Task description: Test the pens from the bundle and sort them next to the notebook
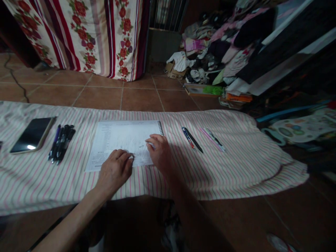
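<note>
A spiral-bound pad of white paper (126, 134) lies on the striped cloth, its top sheet bearing faint print and grey marks. My left hand (115, 166) rests on its lower edge, fingers curled, with a small dark-and-white thing (132, 156) at the fingertips that I cannot make out. On the right side of the sheet is my right hand (159, 150), its thumb and fingers bent together near something pale and too small to name. Right of the pad lie a patterned pen (188, 137) and a black pen (194, 140), then a pink pen (211, 137) beside a pale pen (215, 139).
A striped cloth (236, 164) covers the long surface. On the left are a smartphone (33, 134) and a bunch of several dark pens (61, 143). Beyond are a tiled floor (105, 91), a floral curtain (102, 38) and a heap of clothes (217, 49).
</note>
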Motion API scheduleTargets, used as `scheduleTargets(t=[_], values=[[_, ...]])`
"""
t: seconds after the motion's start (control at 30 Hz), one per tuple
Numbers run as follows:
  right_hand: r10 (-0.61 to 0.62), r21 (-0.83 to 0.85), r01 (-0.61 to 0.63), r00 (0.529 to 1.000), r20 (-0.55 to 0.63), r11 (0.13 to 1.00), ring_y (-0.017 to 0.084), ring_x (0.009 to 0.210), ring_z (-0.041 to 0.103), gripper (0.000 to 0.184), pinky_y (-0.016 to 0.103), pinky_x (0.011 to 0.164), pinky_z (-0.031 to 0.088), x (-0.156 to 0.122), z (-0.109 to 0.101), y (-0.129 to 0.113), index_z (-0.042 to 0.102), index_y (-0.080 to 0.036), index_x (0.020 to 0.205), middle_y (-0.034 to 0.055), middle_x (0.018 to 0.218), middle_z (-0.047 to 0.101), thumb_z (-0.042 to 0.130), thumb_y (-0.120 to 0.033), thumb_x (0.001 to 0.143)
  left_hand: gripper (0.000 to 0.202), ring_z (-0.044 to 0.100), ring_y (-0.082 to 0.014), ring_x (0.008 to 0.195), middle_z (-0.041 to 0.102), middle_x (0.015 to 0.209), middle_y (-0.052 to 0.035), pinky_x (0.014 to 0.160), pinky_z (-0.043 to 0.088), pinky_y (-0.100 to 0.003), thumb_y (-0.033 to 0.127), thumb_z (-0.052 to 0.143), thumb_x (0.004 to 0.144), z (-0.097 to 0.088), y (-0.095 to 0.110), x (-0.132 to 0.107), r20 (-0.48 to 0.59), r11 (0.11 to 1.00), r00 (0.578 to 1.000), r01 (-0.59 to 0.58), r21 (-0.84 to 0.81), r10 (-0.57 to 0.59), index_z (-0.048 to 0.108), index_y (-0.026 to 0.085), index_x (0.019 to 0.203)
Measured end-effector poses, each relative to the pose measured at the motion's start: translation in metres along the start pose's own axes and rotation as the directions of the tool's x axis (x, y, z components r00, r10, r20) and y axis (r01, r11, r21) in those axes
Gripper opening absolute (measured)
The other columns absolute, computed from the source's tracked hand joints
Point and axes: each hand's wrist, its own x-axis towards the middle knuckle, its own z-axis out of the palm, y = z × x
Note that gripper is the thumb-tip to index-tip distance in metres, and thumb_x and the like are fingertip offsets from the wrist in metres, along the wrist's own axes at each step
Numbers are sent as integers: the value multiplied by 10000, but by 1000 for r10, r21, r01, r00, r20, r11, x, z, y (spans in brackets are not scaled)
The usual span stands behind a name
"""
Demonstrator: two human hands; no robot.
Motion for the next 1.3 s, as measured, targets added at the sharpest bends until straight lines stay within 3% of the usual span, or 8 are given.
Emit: scheduleTargets(t=[0.4,0.77,1.3], values=[[-70,70,72,997,-28,995,195,879,536,125,358,840,458,1,3,-7,688,-199,831,67,941,618,579,-160,785,282,581,-199,873,621,908,-63,779,471,-331,336,390,880,-10,-6,-1,35,987,991,134,-88,-131,617,172,916],[-83,82,83,997,-10,993,191,870,535,139,346,824,465,2,2,-9,692,-186,829,68,903,608,581,-123,774,313,641,-191,824,677,916,-56,729,485,-297,382,407,874,-12,-10,-1,81,960,967,250,-130,-241,609,189,1015],[-56,106,50,997,52,993,189,897,531,130,346,840,436,4,1,-12,697,-214,827,42,895,642,579,-171,792,312,629,-193,728,679,822,-59,653,480,-318,311,420,829,-15,2,11,49,916,933,360,-180,-357,619,170,1024]])
